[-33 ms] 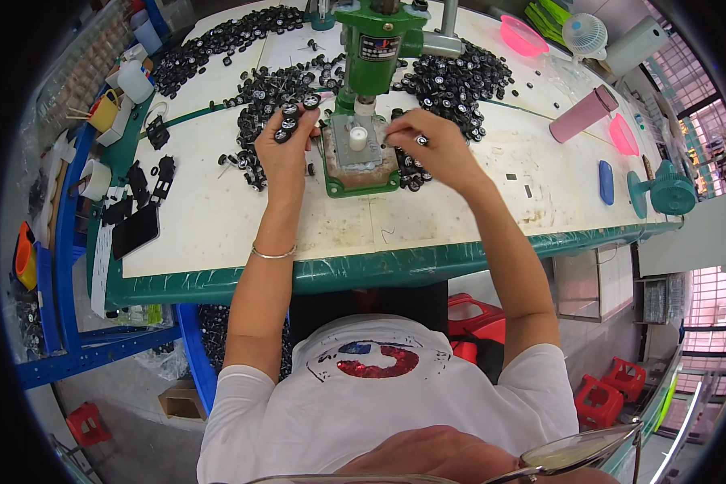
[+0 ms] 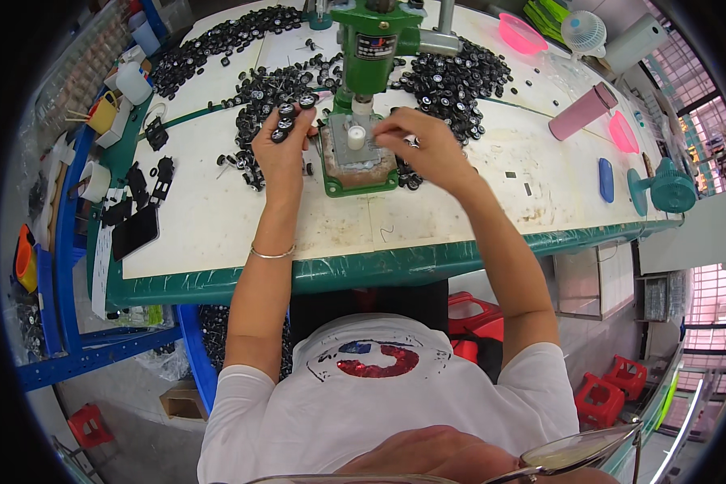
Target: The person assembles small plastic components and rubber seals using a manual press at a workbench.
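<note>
Several small black toy wheels [image 2: 283, 126] with silver hubs are gripped in my left hand [image 2: 281, 153], just left of a green bench press [image 2: 371, 56]. Below the press ram, a white cylindrical fixture [image 2: 356, 137] stands upright on the grey plate of the press base [image 2: 361, 177]. My right hand [image 2: 427, 145] is beside that fixture on the right, thumb and fingers pinched together. Whatever lies between those fingertips is too small to make out. One wheel shows partly behind that hand.
Heaps of black wheels [image 2: 452, 85] lie behind and beside the press, some with thin axles. Black plastic parts [image 2: 164, 177] and a dark flat panel [image 2: 135, 231] lie at left. A pink tumbler [image 2: 582, 113], blue case [image 2: 606, 180] and green fan [image 2: 671, 190] stand toward the right.
My right hand has shifted slightly left, closer to the white fixture. My left hand, still with the wheels, has barely moved.
</note>
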A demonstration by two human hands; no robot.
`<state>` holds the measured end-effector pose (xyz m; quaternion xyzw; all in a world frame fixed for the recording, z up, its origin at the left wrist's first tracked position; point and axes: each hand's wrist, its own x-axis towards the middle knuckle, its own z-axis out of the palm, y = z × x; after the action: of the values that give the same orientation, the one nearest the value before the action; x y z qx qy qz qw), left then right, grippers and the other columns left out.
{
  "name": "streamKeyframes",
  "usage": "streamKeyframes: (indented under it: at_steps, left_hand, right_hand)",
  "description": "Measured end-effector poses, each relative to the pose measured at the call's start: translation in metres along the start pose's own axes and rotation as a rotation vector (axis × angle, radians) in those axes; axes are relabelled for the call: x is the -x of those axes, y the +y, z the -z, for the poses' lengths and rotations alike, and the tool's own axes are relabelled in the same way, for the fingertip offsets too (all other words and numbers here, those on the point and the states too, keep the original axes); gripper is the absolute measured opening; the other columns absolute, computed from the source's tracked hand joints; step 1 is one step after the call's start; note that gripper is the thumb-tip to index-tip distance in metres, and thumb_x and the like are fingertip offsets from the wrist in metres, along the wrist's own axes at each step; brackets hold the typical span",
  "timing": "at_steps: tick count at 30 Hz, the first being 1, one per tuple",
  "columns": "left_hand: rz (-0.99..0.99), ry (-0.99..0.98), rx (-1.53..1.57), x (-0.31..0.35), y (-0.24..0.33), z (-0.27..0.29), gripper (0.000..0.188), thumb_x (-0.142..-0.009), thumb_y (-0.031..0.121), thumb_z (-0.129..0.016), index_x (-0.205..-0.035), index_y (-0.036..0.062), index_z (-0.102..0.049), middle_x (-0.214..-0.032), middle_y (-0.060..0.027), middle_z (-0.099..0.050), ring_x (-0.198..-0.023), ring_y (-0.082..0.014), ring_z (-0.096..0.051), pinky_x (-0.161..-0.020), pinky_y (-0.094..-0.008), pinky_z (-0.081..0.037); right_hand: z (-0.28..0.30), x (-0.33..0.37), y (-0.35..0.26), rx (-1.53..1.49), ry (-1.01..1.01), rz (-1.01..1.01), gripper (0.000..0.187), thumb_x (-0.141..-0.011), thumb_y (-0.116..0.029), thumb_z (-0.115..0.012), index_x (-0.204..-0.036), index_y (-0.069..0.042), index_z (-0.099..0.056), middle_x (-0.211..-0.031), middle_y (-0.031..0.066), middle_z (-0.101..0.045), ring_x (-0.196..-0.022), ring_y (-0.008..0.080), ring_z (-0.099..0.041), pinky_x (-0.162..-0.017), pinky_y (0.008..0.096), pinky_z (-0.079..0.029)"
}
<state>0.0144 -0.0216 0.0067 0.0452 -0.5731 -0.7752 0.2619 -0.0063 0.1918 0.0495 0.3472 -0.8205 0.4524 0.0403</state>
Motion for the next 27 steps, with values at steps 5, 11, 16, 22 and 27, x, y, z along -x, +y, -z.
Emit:
streamKeyframes:
  at_steps: [5,11,16,22,27]
  left_hand:
    - [-0.038,0.078,-0.010,-0.006,-0.006,0.006,0.019,-0.081,0.012,-0.073,-0.094,0.0000,-0.066,-0.071,-0.0020,-0.063,-0.054,-0.0034,-0.049,-0.047,-0.0171,-0.033]
    - [-0.011,0.082,-0.006,-0.003,-0.003,0.001,0.017,-0.080,0.009,-0.074,-0.092,0.0009,-0.065,-0.072,-0.0026,-0.063,-0.056,-0.0060,-0.052,-0.049,-0.0182,-0.035]
    - [-0.177,0.039,-0.206,0.030,-0.005,-0.009,0.015,-0.082,0.006,-0.070,-0.092,-0.0003,-0.062,-0.080,-0.0017,-0.062,-0.062,-0.0070,-0.054,-0.053,-0.0197,-0.039]
    - [-0.613,-0.585,-0.464,0.106,0.012,0.009,0.029,-0.068,-0.010,-0.064,-0.094,0.0019,-0.060,-0.085,-0.0100,-0.060,-0.076,-0.0221,-0.059,-0.069,-0.0294,-0.048]
    - [-0.130,-0.590,-0.565,0.087,-0.002,0.025,0.026,-0.073,-0.008,-0.066,-0.097,0.0021,-0.061,-0.084,-0.0030,-0.060,-0.077,-0.0120,-0.056,-0.070,-0.0235,-0.045]
  right_hand:
    - [-0.036,-0.009,-0.013,-0.199,0.074,-0.089,0.022,-0.088,-0.010,-0.063,-0.109,-0.003,-0.065,-0.102,0.0087,-0.065,-0.087,0.0159,-0.066,-0.079,0.0266,-0.052]
    - [-0.028,0.033,-0.001,-0.230,0.059,-0.136,0.020,-0.088,-0.004,-0.061,-0.108,-0.003,-0.065,-0.105,0.0085,-0.065,-0.087,0.0154,-0.066,-0.079,0.0250,-0.052]
    - [-0.021,0.059,0.017,0.132,0.205,-0.013,0.016,-0.083,-0.001,-0.064,-0.098,-0.004,-0.065,-0.097,0.0091,-0.064,-0.085,0.0246,-0.063,-0.073,0.0308,-0.051]
    - [-0.005,0.064,0.047,0.480,0.292,0.051,0.018,-0.081,-0.008,-0.066,-0.098,-0.007,-0.066,-0.097,0.0065,-0.062,-0.090,0.0271,-0.056,-0.080,0.0372,-0.044]
    - [-0.003,0.064,0.061,0.453,0.192,-0.051,0.018,-0.081,-0.010,-0.066,-0.099,-0.007,-0.067,-0.100,0.0065,-0.062,-0.092,0.0269,-0.056,-0.083,0.0374,-0.044]
